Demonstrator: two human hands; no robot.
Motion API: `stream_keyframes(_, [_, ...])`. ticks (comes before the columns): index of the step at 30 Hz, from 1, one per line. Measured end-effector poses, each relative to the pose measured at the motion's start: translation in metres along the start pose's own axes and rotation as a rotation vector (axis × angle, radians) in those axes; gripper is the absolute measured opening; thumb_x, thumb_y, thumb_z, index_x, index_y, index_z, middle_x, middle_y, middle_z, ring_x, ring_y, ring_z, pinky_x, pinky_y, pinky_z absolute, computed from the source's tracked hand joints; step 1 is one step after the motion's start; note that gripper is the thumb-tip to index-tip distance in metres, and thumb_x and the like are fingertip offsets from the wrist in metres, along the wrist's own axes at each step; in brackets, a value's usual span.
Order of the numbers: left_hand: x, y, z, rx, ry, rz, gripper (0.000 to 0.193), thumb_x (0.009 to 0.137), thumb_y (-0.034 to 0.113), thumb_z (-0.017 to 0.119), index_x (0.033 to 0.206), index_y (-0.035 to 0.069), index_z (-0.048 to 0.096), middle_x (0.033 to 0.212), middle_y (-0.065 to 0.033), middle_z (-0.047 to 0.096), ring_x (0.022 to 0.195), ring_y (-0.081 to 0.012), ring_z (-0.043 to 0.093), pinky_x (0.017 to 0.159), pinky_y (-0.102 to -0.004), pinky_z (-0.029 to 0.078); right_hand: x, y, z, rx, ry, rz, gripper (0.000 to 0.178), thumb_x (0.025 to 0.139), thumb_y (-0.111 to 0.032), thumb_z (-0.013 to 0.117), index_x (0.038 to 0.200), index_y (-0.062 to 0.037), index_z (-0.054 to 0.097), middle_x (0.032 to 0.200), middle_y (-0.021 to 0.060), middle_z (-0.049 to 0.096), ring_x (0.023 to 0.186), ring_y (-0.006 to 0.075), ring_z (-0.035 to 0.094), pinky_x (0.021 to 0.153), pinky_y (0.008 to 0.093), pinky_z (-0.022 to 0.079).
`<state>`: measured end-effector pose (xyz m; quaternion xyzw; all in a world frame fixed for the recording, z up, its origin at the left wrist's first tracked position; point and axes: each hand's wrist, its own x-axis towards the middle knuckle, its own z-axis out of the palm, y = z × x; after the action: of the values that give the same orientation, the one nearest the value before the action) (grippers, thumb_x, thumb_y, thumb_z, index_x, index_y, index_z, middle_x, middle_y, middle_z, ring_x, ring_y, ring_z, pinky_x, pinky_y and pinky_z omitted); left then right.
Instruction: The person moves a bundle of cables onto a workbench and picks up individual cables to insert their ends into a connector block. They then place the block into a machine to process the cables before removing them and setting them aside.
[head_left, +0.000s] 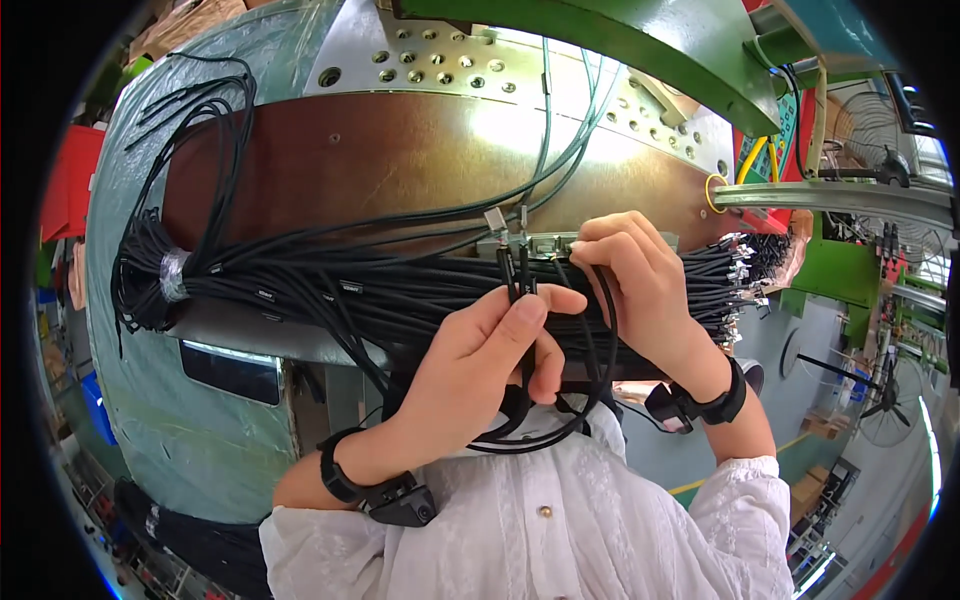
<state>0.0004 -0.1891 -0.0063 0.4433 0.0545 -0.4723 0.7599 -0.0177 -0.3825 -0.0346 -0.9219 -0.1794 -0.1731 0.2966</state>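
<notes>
My left hand [492, 345] is closed around black cables [508, 270], thumb pressed against them. Small metal connectors [497, 222] stick up from the cable ends above the thumb. Close by on the right, my right hand [640, 285] pinches near a small metal fixture [550, 245]; a black cable [608, 340] loops down from its fingers. Whatever lies between those fingertips is mostly hidden. Beneath both hands a thick bundle of black cables [400, 300] runs across, tied at its left end with a clear wrap [174, 275]. Metal connectors [738, 285] crowd its right end.
Behind the bundle lies a brown board [400, 150], with a perforated metal plate [430, 55] beyond it. A green machine beam [620, 50] spans above. To the left, a dark phone [232, 371] rests on the plastic-covered table [200, 430]. Fans [885, 395] stand at right.
</notes>
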Motion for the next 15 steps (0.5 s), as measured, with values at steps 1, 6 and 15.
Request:
stream_keyframes(1, [0.001, -0.001, -0.002, 0.001, 0.003, 0.002, 0.033, 0.098, 0.026, 0.036, 0.103, -0.003, 0.053, 0.063, -0.0039, 0.049, 0.054, -0.01, 0.046, 0.053, -0.024, 0.044, -0.001, 0.001, 0.0, 0.023, -0.074, 0.03, 0.025, 0.062, 0.005, 0.064, 0.084, -0.0017, 0.055, 0.085, 0.0102, 0.058, 0.074, 0.027, 0.056, 0.064, 0.0346, 0.047])
stream_keyframes(6, [0.005, -0.007, -0.009, -0.003, -0.119, -0.037, 0.035, 0.098, 0.026, 0.036, 0.102, -0.004, 0.053, 0.062, -0.004, 0.05, 0.052, -0.0087, 0.046, 0.05, -0.0224, 0.042, 0.009, -0.001, -0.009, -0.056, -0.23, 0.001, 0.023, 0.064, 0.004, 0.063, 0.085, -0.0019, 0.055, 0.087, 0.0106, 0.058, 0.074, 0.0275, 0.056, 0.063, 0.0348, 0.047])
stream_keyframes(15, [-0.001, -0.003, 0.01, 0.12, -0.228, 0.005, 0.038, 0.099, 0.027, 0.035, 0.111, -0.005, 0.051, 0.059, -0.0021, 0.046, 0.049, -0.0087, 0.041, 0.05, -0.021, 0.039, 0.008, -0.005, -0.019, -0.05, 0.113, -0.09, 0.024, 0.064, 0.005, 0.063, 0.086, -0.0008, 0.056, 0.084, 0.0098, 0.057, 0.075, 0.0258, 0.056, 0.065, 0.0333, 0.047])
